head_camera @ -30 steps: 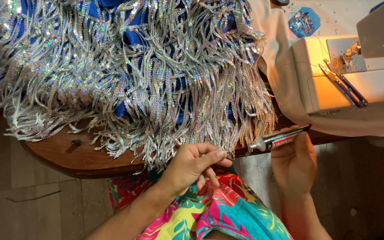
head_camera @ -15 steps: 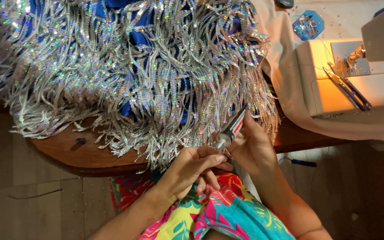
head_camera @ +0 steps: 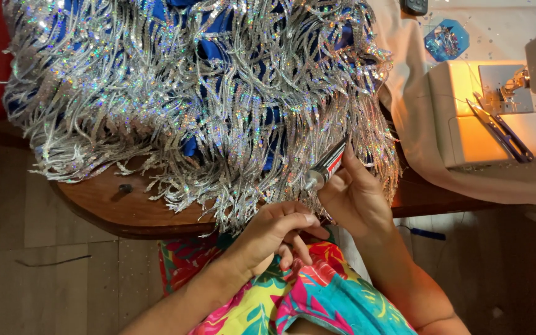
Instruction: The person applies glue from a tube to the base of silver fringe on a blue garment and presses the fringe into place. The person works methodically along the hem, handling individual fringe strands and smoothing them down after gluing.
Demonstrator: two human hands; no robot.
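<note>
While held, tube (head_camera: 327, 167) beside fringe (head_camera: 218, 111).

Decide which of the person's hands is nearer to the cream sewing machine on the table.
Right. The right hand, holding a small glue tube, sits left of and below the cream sewing machine; the left hand lies farther left, at the silver fringe.

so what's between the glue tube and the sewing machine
In the head view, the tail of the silver sequin fringe and a fold of beige cloth lie between the tube and the sewing machine.
</note>
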